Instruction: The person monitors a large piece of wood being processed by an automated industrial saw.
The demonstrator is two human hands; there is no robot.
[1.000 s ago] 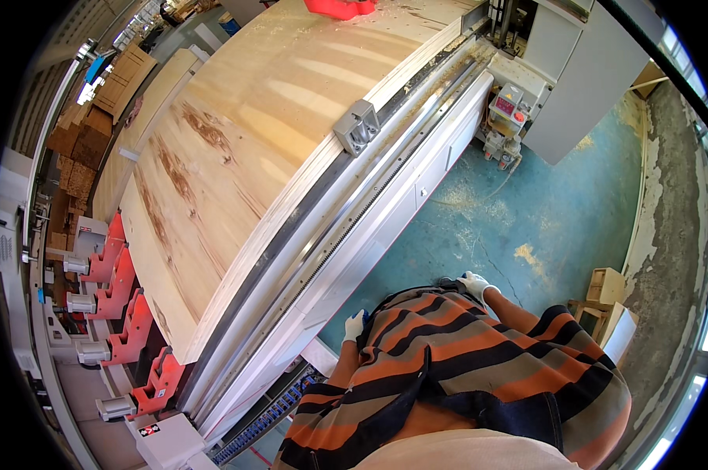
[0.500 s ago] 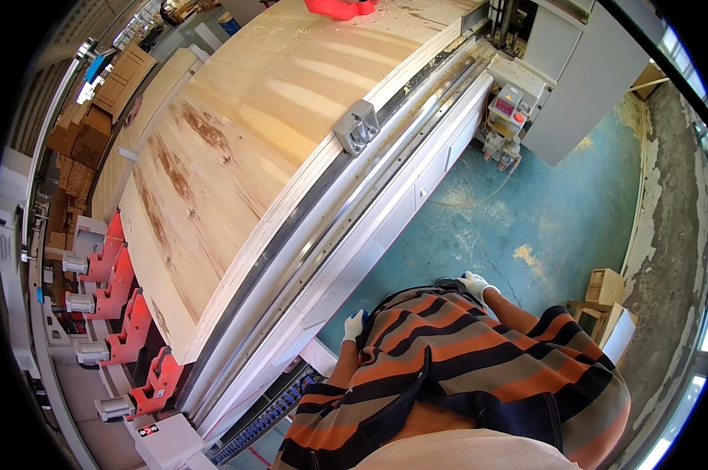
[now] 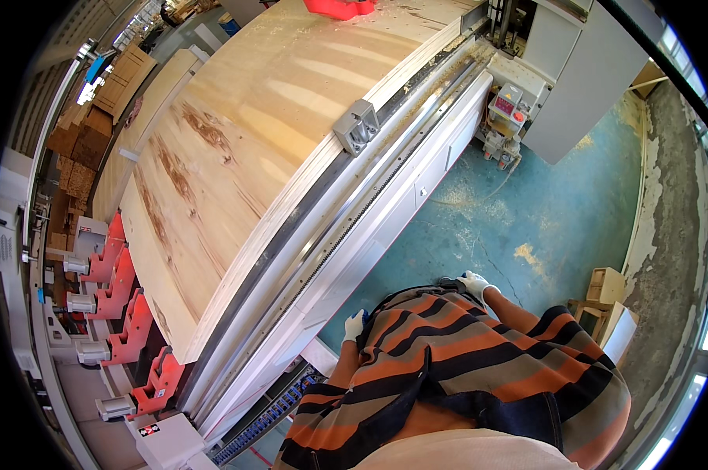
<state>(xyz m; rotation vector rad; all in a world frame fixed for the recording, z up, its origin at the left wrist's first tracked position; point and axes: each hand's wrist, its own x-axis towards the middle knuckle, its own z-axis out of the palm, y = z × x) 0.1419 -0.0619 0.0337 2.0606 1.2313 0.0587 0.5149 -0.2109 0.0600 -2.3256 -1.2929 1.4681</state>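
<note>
My left hand (image 3: pixel 355 326), in a white glove with some blue on it, hangs at the left side of my striped shirt (image 3: pixel 440 329). It is nearest the pale side of the long machine bed (image 3: pixel 385 223), apart from it. My right hand (image 3: pixel 473 285), also in a white glove, is at the far right edge of the shirt, beside a dark shape I cannot make out. The fingers of both hands are small and partly hidden, and I see no object in either. A large stack of plywood sheets (image 3: pixel 244 149) lies on the bed.
Red clamps (image 3: pixel 159 380) line the bed's left end. A grey metal block (image 3: pixel 357 128) sits at the plywood's near edge. A small unit with a red button (image 3: pixel 507 106) juts out by a grey panel (image 3: pixel 597 78). Wooden boxes (image 3: pixel 604 287) stand on the floor at right.
</note>
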